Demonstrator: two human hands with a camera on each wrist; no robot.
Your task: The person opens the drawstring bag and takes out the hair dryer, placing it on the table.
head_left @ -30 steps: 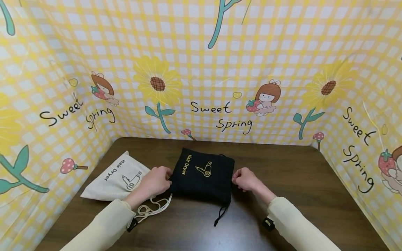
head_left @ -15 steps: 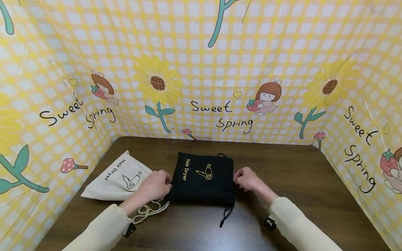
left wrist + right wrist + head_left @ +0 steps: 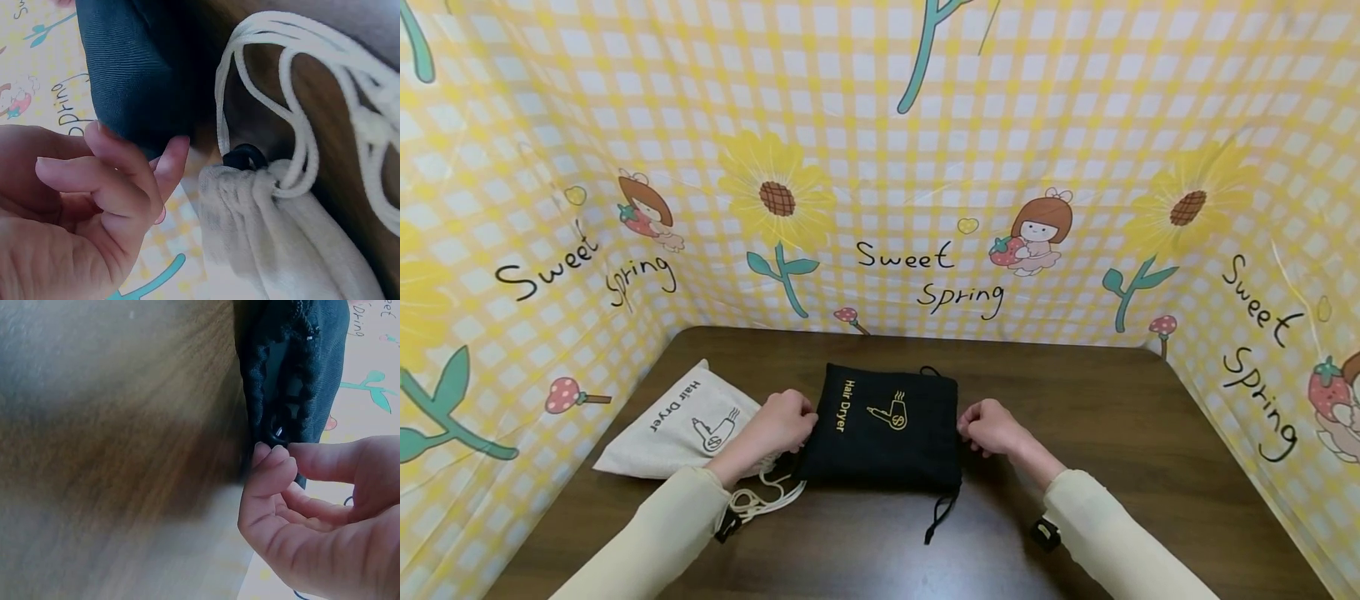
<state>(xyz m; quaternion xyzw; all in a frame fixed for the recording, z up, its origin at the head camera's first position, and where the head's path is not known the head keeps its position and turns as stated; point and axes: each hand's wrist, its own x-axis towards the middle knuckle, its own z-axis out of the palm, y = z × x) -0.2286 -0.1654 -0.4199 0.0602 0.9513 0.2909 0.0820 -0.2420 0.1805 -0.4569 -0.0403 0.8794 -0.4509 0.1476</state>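
Note:
A black drawstring bag (image 3: 891, 433) printed "Hair Dryer" in gold lies in the middle of the table, its gathered mouth facing right. At that mouth my right hand (image 3: 992, 427) pinches the edge between thumb and fingertips; in the right wrist view a small black loop (image 3: 278, 432) shows just above the fingertips. My left hand (image 3: 782, 421) is at the bag's left edge. Its fingers (image 3: 119, 187) are loosely bent beside the black cloth in the left wrist view, with nothing seen in their grasp. Whether they touch it is unclear.
A cream drawstring bag (image 3: 688, 429) lies to the left, partly behind my left forearm. Its white cords (image 3: 767, 498) trail onto the brown table (image 3: 1075, 400). A black cord end (image 3: 936, 521) sticks out at the black bag's near right corner. Patterned cloth walls (image 3: 880, 167) surround the table.
The black bag has turned straighter and flatter than one second ago. My left hand has shifted slightly up and right along its left edge. My right hand has stayed almost still.

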